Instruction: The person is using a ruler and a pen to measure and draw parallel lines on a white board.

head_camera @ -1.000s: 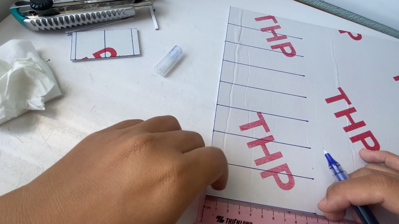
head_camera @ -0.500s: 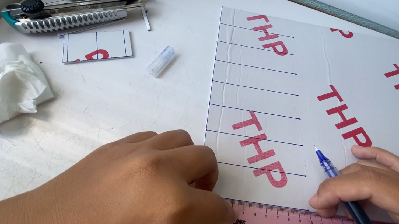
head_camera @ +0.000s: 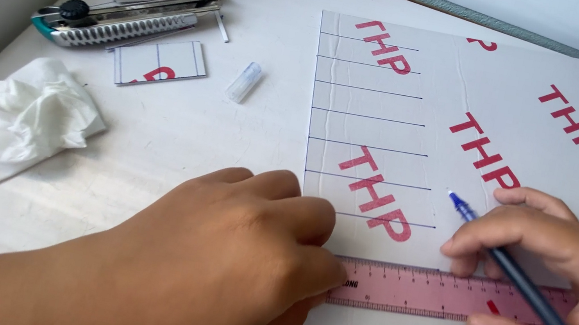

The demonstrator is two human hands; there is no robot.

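In the head view, the large white plastic-coated sheet with red printed letters (head_camera: pixel 555 98) lies flat on the white table (head_camera: pixel 175 134) and already carries 7 parallel blue pen lines (head_camera: pixel 369 117) running right from a vertical margin line, the lowest just above the translucent pink plastic ruler (head_camera: pixel 433 293). The left hand (head_camera: pixel 233 256) presses flat, fingers spread, on the ruler's left end, while the right hand (head_camera: pixel 563 274) pinches a blue ballpoint pen (head_camera: pixel 521 287), tip raised off the sheet near the line ends. Judging by this, ruling is partway, with the strip along the ruler and the sheet's right part unlined; a grey-and-teal utility knife (head_camera: pixel 115 25), crumpled white tissue (head_camera: pixel 28 116) and clear pen cap (head_camera: pixel 243 81) lie well apart at left.

pink ruler (head_camera: pixel 441 295) flat on sheet, blue pen (head_camera: pixel 521 287) tilted
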